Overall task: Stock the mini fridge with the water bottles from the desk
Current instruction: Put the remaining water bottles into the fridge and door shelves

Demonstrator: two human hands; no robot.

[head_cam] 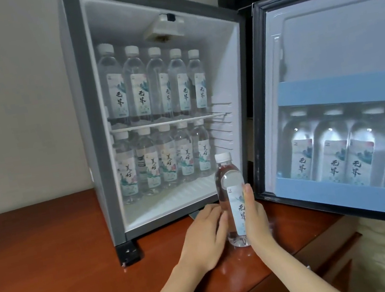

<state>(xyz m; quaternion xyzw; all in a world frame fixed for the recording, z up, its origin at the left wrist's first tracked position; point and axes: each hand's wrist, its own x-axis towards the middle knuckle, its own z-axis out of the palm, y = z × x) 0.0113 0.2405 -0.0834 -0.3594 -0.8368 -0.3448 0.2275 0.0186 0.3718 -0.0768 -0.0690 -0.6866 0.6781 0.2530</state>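
The step in hand looks like taking up one more water bottle [232, 200] to put it in the mini fridge [168, 103], whose door [342, 98] is swung wide open. The bottle stands upright on the tabletop [52, 260], just in front of the fridge's lower right corner. The right hand [255, 217] has its fingers [248, 194] closed around the bottle's label side. The left hand [202, 236] lies against the other side, fingers half curled and touching the bottle, not gripping it firmly. Both shelves hold full front rows, and the door rack too. I judge the next move needs a lift toward the free space right of the lower row.
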